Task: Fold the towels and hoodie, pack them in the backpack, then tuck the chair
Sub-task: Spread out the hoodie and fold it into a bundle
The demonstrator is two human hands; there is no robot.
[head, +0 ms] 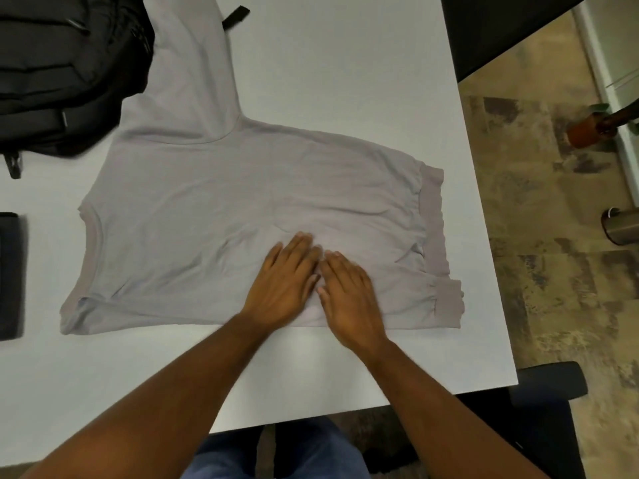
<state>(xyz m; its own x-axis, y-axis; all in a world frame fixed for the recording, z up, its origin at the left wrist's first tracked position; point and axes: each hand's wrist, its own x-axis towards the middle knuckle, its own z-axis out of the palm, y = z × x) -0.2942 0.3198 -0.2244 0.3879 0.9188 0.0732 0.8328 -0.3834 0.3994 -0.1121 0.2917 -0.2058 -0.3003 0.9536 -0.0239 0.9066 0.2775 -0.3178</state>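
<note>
Hoodie (242,209): grey, spread flat across the white surface (345,63), its long axis running left to right, waistband at the right end, shoulders at the left.

Near sleeve: folded in along the front edge of the hoodie, cuff lying just beside the waistband at the right.

Far sleeve (193,57): not folded yet, sticking straight out toward the far edge and passing right beside the backpack (58,74).

Left hand (283,285): flat on the cloth, fingers (301,243) straight and released, grasping nothing, just pressing down.

Right hand (349,299): flat too, right next to the left one, fingers straight and released, holding nothing.

Hands together: side by side on the near half of the hoodie, a touch right of its middle, palms down. This looks like smoothing the tucked sleeve.

Key relation: the loose far sleeve lies up and to the left of both hands, well apart from them, so the left hand is the nearer one to reach for it.

Backpack: black, at the far left corner, waiting for its load.

Dark folded item (10,274): at the left edge, possibly a towel; I can't tell for sure.

Chair (546,409): dark, armrest showing at the surface's near right corner, not tucked yet.
</note>
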